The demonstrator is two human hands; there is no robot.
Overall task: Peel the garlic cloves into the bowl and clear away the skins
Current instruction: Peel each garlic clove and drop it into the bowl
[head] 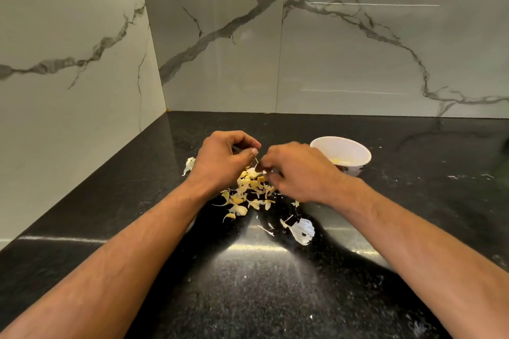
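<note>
Your 2 hands, left hand (223, 157) and right hand (297, 173), meet at frame centre pinching a garlic clove (257, 166) mid-peel, skins (248, 192) uncleared on the tabletop (275, 283), bowl (341, 155) right of centre holding little.

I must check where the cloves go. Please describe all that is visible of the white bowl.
The round white bowl, glossy like ceramic or plastic, stands upright on the black speckled countertop, right of the hands. Something small and yellowish lies inside. A dark pattern marks its lower outer wall. The right hand hides its near-left edge; contact cannot be judged.
</note>
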